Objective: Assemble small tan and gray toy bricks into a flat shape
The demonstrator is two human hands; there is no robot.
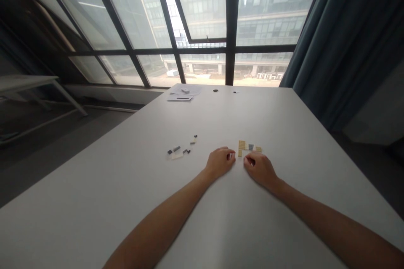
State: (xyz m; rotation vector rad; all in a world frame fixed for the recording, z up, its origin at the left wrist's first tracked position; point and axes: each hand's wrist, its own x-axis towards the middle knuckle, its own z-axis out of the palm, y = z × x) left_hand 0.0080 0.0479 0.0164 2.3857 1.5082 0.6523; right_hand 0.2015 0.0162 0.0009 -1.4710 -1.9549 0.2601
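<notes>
My left hand (220, 160) rests on the white table with its fingers curled in toward the thumb. Whatever may be between those fingertips is too small to make out. Close by on the right, my right hand (259, 168) is curled in the same way, its fingertips low at the tabletop. Just beyond both hands lies a group of small studded toy brick pieces: a tan piece (242, 144), a smaller tan piece (240, 153), a grey piece (251, 147) and another tan piece (259, 149). The right hand partly covers the near side of this group.
Left of the hands, several small pieces lie scattered, among them a grey brick (176, 149), a whitish flat piece (177, 156) and a dark piece (169, 151). Papers (180, 98) lie at the table's far left. A dark round disc (215, 90) sits near the far edge.
</notes>
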